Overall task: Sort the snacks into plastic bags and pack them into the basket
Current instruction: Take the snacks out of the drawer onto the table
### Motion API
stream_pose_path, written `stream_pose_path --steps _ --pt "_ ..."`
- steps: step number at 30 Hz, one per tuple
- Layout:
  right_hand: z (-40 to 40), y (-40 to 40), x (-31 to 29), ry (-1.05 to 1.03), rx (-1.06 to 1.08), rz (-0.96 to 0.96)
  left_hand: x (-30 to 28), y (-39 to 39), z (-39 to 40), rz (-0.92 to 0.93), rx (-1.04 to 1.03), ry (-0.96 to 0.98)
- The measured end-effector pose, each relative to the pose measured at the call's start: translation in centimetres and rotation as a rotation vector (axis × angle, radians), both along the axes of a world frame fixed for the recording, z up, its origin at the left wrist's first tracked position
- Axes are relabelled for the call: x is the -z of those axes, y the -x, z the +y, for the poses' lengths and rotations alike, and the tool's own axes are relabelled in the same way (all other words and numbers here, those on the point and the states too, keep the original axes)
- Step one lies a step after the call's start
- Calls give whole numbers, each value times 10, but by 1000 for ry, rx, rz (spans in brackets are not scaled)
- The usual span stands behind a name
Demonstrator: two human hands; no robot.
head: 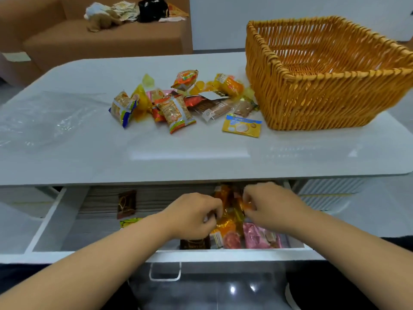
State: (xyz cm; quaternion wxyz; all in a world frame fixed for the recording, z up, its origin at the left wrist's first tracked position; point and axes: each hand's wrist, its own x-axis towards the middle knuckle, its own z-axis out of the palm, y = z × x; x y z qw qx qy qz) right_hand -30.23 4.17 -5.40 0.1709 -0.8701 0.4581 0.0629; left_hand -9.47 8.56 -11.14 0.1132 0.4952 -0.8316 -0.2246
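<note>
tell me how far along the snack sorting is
Early. Done: a pile of snacks lies on the table. In hand: left hand and right hand grip packets in the open drawer. Left: plastic bag lies flat, basket holds nothing.

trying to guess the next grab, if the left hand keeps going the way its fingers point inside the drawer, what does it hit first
Most likely the orange snack packets bunched in the drawer. The left hand points right, its fingers already at their edge. The right hand lies just beyond them, though depth is hard to judge.
</note>
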Motion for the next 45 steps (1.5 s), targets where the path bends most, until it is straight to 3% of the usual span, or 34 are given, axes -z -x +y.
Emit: stream_pose_path --steps 2,4,7,13,19,22,25,29,34,37,40,45 --pt "0 -2 22 -104 -137 194 12 10 -6 104 -124 -190" --pt "-4 1 45 -217 -152 237 22 23 -10 131 -228 -307" --pt "-11 9 73 -282 -105 242 30 38 -14 -55 -286 -412" --pt "-17 18 94 -314 -23 336 33 63 -15 -317 -186 -320" --pt "-18 14 73 -375 -92 457 35 59 -15 -356 -125 -292" --pt "-24 14 53 -243 -76 369 35 56 -10 -365 -34 -314" --pt "-38 9 40 -102 -82 217 37 58 -9 -380 128 -205" --pt "-41 0 50 -102 -167 280 41 65 -9 -448 253 -173" --pt "-44 0 68 -182 -171 349 49 61 -12 -373 167 -237" --pt "-49 7 74 -216 -160 349 45 52 -10 -188 -39 -251" --pt "-51 8 79 -225 -166 335 42 39 -10 -122 -235 -297" --pt "-52 -2 71 -125 -241 408 38 35 -8 -28 -255 -447"
